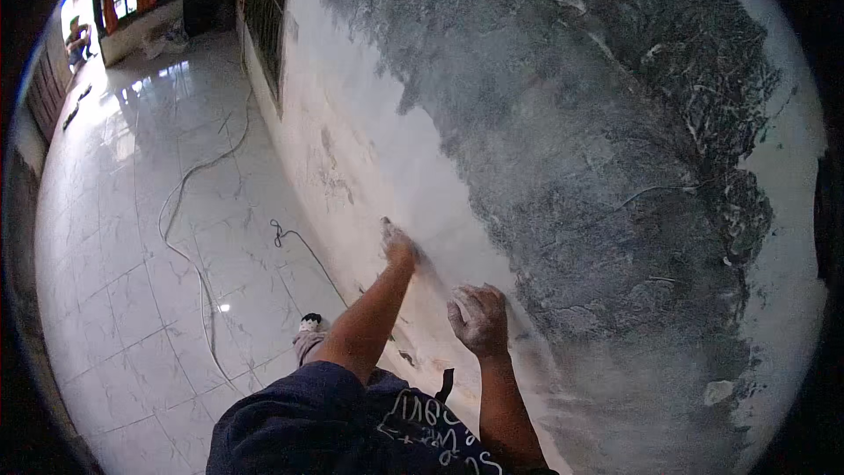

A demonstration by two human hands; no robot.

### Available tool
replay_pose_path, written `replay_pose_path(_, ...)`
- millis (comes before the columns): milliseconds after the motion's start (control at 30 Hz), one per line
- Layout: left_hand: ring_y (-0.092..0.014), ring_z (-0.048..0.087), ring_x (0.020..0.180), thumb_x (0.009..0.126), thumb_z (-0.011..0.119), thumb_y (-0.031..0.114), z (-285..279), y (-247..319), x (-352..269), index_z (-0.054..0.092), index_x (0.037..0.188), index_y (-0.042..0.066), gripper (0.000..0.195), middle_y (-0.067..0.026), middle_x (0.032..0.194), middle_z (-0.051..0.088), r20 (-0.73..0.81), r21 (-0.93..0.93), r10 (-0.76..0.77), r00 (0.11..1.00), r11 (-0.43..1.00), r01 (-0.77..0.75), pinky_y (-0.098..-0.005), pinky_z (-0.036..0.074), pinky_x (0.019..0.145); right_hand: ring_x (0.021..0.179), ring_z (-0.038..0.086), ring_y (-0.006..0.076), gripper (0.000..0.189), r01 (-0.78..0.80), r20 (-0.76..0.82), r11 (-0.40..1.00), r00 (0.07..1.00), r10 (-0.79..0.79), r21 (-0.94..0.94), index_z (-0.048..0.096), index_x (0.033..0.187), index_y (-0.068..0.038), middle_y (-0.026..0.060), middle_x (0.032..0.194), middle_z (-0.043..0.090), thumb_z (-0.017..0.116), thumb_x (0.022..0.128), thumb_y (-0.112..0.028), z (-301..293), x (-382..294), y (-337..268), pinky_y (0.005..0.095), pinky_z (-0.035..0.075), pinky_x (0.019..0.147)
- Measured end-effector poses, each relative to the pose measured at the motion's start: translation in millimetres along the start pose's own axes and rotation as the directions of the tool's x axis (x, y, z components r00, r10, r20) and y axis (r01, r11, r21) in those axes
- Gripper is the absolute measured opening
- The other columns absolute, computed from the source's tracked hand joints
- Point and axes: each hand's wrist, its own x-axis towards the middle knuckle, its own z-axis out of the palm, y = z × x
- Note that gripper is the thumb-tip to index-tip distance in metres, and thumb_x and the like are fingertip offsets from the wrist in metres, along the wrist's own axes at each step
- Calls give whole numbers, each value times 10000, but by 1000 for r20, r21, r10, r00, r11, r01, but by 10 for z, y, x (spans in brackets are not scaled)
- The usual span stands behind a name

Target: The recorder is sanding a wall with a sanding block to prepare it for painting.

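Note:
A white-coated wall point(422, 171) with a large rough dark grey patch point(560, 145) rises in front of me. My left hand point(399, 243), pale with dust, reaches to the white coating left of the patch; its palm side is hidden. Lower and to the right, my right hand point(480, 320) is at the wall near the grey patch's lower left edge. Its fingers are curled, the thumb stands apart, and white dust covers it. Whether anything lies under either palm cannot be seen.
A long pale cable point(188, 254) winds across the glossy floor tiles point(119, 316), and a thinner dark cord point(306, 244) runs toward the wall's base. A barred opening point(265, 13) interrupts the wall farther along. Another person point(78, 39) is by the bright doorway.

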Motion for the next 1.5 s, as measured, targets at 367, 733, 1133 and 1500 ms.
replay_pose_path(367,-391,128,1514,1035,456,244,895,1206,-1880,453,1477,86,469,-187,1610,261,309,167,872,381,344,-924,-512,62,1216,1129,561,409,361,2,-188,999,982,-9,-37,625,1152,-44,218,1282,573,722,828,-172,-284,71,-103,504,443,957)
replay_pose_path(733,-335,159,1514,1065,380,255,566,1135,-1026,420,1474,3,481,-157,1610,280,152,128,762,630,617,-777,-413,56,1230,1410,343,461,542,-314,-398,891,901,171,-327,568,1371,-110,267,1507,389,658,879,-316,-407,311,-240,616,217,1148)
replay_pose_path(1133,-506,198,1463,1031,451,266,1016,2551,-822,472,1469,101,469,-289,1587,234,618,147,786,-22,-143,-979,-623,120,1169,1419,300,493,610,-436,-483,870,828,286,-232,523,1405,-98,291,1523,340,700,847,-272,-92,1472,-621,636,233,1135)
replay_pose_path(1500,-546,159,1453,961,530,501,1392,3400,-965,579,1397,245,508,-259,1592,239,668,-41,668,-329,-408,-912,-701,34,1141,1380,394,435,652,-408,-454,703,881,135,-583,460,1474,-222,231,1545,340,674,863,-292,-1242,2105,-565,655,280,1110)
